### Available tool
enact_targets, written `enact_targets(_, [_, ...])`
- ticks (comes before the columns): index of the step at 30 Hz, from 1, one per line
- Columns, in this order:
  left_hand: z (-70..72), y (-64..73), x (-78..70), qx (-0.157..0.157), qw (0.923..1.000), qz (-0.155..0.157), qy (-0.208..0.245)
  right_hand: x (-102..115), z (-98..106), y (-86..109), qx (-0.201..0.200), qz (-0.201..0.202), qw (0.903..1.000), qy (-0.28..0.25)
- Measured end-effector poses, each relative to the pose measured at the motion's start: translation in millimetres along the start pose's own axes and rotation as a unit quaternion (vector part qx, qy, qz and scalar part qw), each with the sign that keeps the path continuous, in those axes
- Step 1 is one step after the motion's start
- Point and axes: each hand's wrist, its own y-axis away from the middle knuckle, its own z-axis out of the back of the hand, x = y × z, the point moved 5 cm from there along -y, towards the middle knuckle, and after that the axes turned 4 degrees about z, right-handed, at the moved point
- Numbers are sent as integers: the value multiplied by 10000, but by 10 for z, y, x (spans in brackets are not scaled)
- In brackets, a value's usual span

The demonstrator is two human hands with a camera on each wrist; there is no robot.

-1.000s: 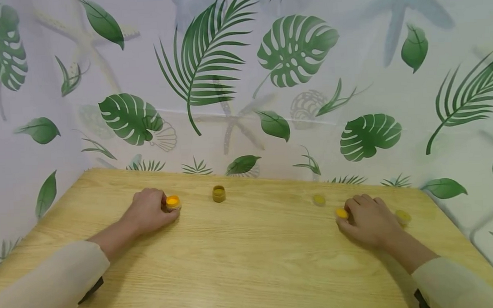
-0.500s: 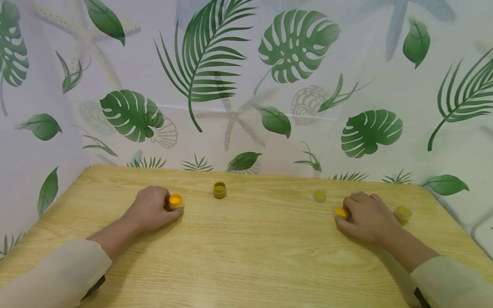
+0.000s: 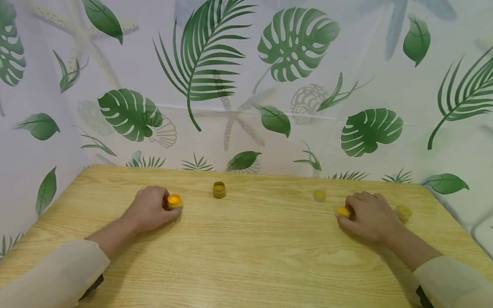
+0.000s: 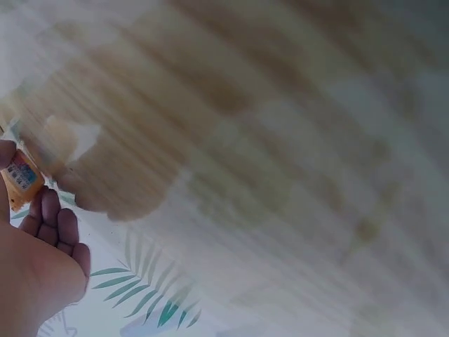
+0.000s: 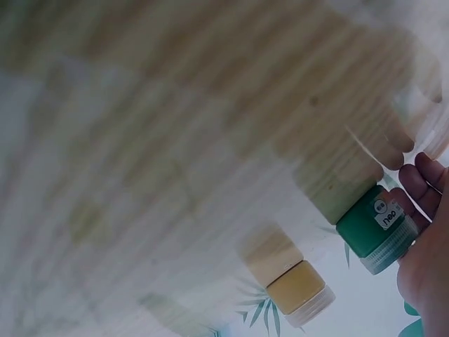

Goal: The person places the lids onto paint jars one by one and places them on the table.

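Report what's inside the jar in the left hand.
The head view shows a bright orange surface inside the jar. Its depth and anything beneath it are hidden; the left hand also covers part of the jar's side.

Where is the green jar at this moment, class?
In the right wrist view, the green jar is right of centre, close beside the right hand, with the yellow jar to its lower left in the picture.
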Motion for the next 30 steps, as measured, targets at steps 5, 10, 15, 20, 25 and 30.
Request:
enact_targets(5, [61,-22,-78,-305,9987,-325,-240,-9,47,-6,-189,150,9997,-13])
enact_targets(10, [81,-5,-148,-367,9976,-517,-289,-11,75,-17,-351,241,9989,-215])
enact_targets(15, [48,63,-216,-365,9953,-757,-473,33,47,-8,-388,250,9983,-343])
enact_targets(20, [11,113,-273,-457,9945,-848,-410,140,43,-7,-586,465,9965,-367])
enact_targets(25, [-2,133,-366,-499,9934,-942,-413,280,83,-59,-719,688,9938,-499])
enact_targets(30, [-40,128,-499,-379,9937,-981,-380,403,102,-137,-670,760,9927,-650])
